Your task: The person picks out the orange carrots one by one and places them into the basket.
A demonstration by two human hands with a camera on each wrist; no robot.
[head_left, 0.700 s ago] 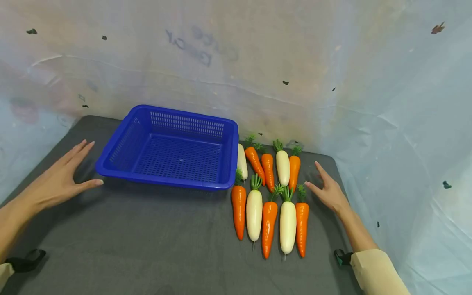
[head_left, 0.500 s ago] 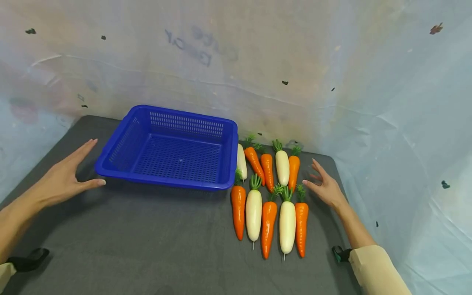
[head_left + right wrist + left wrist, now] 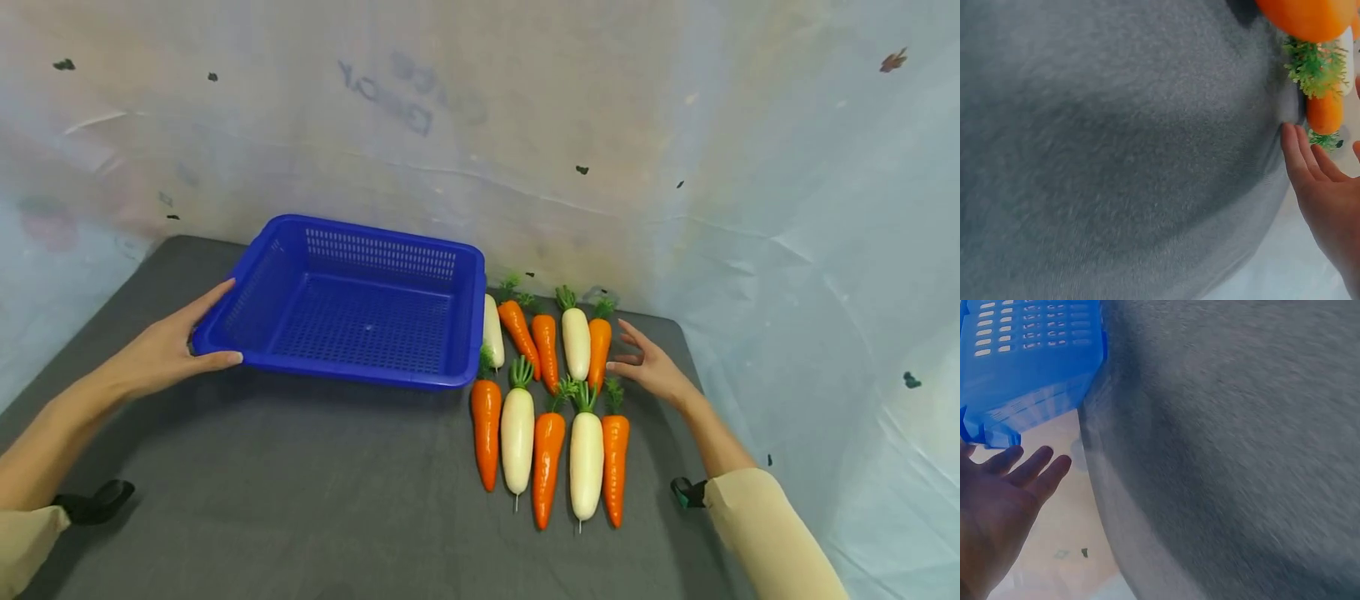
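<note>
A blue plastic basket [image 3: 360,325] with slotted walls stands at the back left of the table. My left hand [image 3: 161,350] is at its front left corner, thumb by the front rim and fingers along the left side. In the left wrist view those fingers are extended beside the rim; whether they touch it I cannot tell. My right hand [image 3: 652,365] hovers just right of an orange carrot [image 3: 599,350], its fingers loosely bent around nothing. Beside that carrot lies a white radish [image 3: 575,343]. More carrots and white radishes with green tops form two rows.
The dark grey table cloth [image 3: 337,483] spreads in front of the basket. A pale plastic sheet [image 3: 525,108] hangs behind and to the right. One white radish [image 3: 492,332] is partly hidden by the basket's right side. Black straps [image 3: 93,502] sit near both wrists.
My left hand has moved right, from beside the basket to its front left corner. My right hand has shifted slightly left toward the carrots. Basket and vegetables stay put.
</note>
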